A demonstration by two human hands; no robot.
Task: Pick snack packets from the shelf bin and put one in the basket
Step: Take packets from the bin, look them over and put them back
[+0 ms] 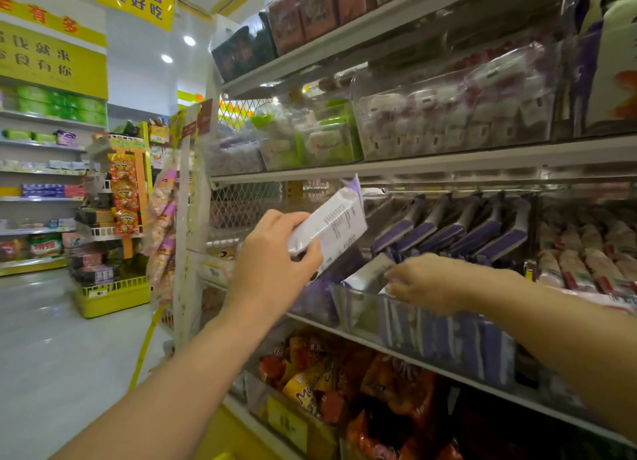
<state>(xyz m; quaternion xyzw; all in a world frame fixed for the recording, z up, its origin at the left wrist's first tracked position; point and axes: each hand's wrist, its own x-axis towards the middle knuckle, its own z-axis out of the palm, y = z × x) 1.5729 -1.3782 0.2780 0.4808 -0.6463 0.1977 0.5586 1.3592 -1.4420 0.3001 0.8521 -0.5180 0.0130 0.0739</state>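
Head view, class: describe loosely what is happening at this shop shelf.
A person's left hand holds a white and purple snack packet up in front of the shelf. The right hand reaches into the clear shelf bin of purple packets and touches another packet; a grip is not clear. No basket is in view.

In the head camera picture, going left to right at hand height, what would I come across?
Yellow wire floor rack → left hand → white-and-purple snack packet it holds → right hand at the clear plastic shelf bin → row of beige-and-red wrapped packets.
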